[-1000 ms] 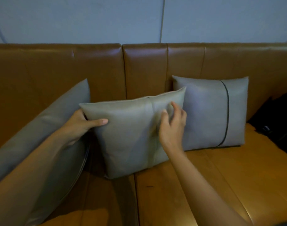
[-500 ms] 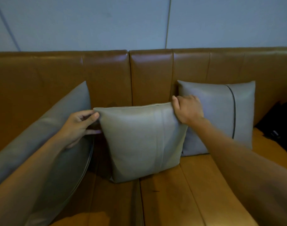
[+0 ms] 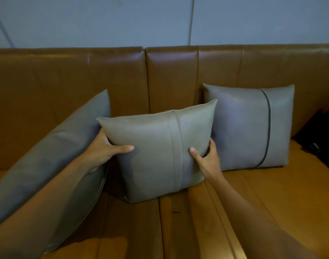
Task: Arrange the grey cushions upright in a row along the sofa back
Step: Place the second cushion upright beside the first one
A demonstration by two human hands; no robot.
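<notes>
Three grey cushions are on a brown leather sofa. The middle cushion (image 3: 156, 152) stands upright and a little tilted, out from the sofa back (image 3: 171, 77). My left hand (image 3: 105, 148) grips its left edge, thumb across the front. My right hand (image 3: 206, 157) grips its right edge, thumb on the front. The right cushion (image 3: 249, 126) stands upright against the sofa back, partly behind the middle one. The left cushion (image 3: 53, 154) leans at an angle, half hidden by my left forearm.
The sofa seat (image 3: 272, 199) stretches toward me, with a seam under the middle cushion. A black bag (image 3: 322, 135) lies on the seat at the far right. A pale wall (image 3: 160, 19) rises behind the sofa.
My right hand has dropped from the middle cushion's top right corner to its right edge. My left hand has taken a firmer hold on the left edge. The cushion's right corner is now higher.
</notes>
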